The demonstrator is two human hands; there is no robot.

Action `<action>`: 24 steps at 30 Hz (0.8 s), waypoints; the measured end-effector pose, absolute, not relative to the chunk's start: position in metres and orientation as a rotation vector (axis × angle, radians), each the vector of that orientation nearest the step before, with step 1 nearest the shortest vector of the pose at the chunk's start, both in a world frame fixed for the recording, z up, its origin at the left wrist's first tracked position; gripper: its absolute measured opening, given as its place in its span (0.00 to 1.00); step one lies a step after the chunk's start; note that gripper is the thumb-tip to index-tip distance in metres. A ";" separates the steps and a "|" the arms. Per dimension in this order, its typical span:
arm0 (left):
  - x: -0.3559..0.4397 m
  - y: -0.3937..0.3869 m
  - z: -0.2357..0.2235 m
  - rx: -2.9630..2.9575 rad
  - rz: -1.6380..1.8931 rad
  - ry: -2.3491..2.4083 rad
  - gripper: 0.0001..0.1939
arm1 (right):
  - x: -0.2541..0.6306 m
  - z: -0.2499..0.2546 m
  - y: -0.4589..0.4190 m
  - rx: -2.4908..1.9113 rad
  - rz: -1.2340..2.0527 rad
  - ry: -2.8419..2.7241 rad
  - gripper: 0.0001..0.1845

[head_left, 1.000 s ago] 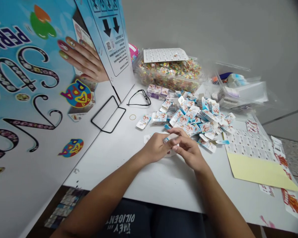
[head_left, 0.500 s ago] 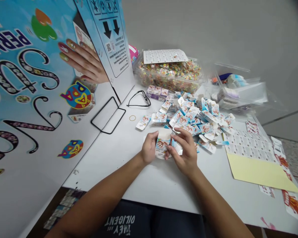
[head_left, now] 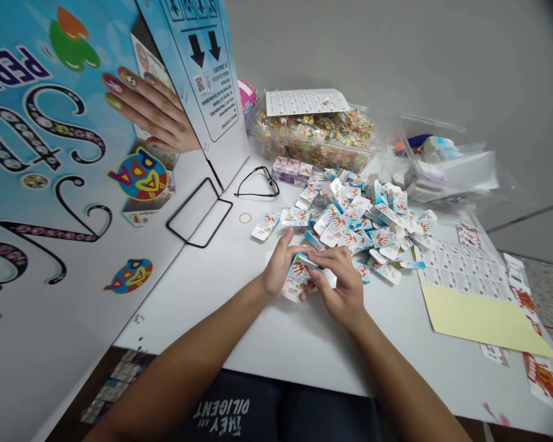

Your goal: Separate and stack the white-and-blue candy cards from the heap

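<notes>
Both my hands meet over the white table (head_left: pixel 304 344) and grip one small blue-and-white printed carton (head_left: pixel 297 274) with a red hand motif. My left hand (head_left: pixel 276 270) pinches its left side, fingers closed on it. My right hand (head_left: pixel 341 285) holds the right side, thumb and fingers pressing a blue flap at the top. Just behind lies a heap of the same flat cartons (head_left: pixel 354 218).
A big printed display board (head_left: pixel 74 184) stands at my left. Black glasses (head_left: pixel 258 184) and a rubber band (head_left: pixel 246 218) lie near it. A clear tub of colourful small items (head_left: pixel 317 138) sits at the back, a plastic bag (head_left: pixel 442 169) at right, sticker sheets and yellow paper (head_left: pixel 474 313) nearer.
The carton was brought out from between my hands, held upright with its flap up, and now its top flap is being folded down; my hands stay in the same spot.
</notes>
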State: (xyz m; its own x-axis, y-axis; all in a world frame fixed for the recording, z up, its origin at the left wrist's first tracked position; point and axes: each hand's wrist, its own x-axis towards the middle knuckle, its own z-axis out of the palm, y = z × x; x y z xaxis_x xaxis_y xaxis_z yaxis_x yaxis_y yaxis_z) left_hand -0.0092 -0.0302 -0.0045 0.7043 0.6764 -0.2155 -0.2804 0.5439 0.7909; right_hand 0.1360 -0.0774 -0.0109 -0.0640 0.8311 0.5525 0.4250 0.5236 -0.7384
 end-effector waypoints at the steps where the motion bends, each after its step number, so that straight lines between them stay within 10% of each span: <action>1: -0.008 -0.031 -0.004 0.832 0.619 0.569 0.40 | 0.136 -0.010 -0.077 -1.087 0.529 -1.639 0.04; 8: 0.001 -0.035 -0.008 0.917 0.683 0.643 0.46 | 0.127 -0.012 -0.077 -1.067 1.149 -1.143 0.12; 24: -0.007 -0.035 -0.002 0.985 0.626 0.682 0.43 | 0.136 -0.012 -0.080 -1.074 0.563 -1.725 0.00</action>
